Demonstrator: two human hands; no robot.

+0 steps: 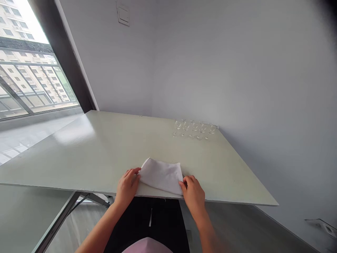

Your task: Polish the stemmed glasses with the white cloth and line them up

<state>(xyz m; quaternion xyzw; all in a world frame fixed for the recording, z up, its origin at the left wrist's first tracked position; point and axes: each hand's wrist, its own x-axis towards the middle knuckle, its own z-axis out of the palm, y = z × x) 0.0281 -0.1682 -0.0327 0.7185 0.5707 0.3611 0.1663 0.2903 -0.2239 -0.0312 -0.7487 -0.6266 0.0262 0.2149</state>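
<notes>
A folded white cloth (162, 175) lies at the front edge of the pale table (105, 151), in front of my body. My left hand (127, 186) pinches its left edge between thumb and fingers. At the opposite side, my right hand (193, 191) has its thumb and fingers closed on the cloth's right edge. The cloth looks mostly flat, with its far left corner slightly raised. Farther back on the right stand several clear stemmed glasses (194, 127), grouped in rows and apart from both hands.
Grey walls (223, 63) meet behind the table, with a light switch (123, 14) on the left one. A window with a railing (31, 77) is at far left. Below the table's left front, a lower grey surface (28, 214) and a dark metal frame (58, 221) show.
</notes>
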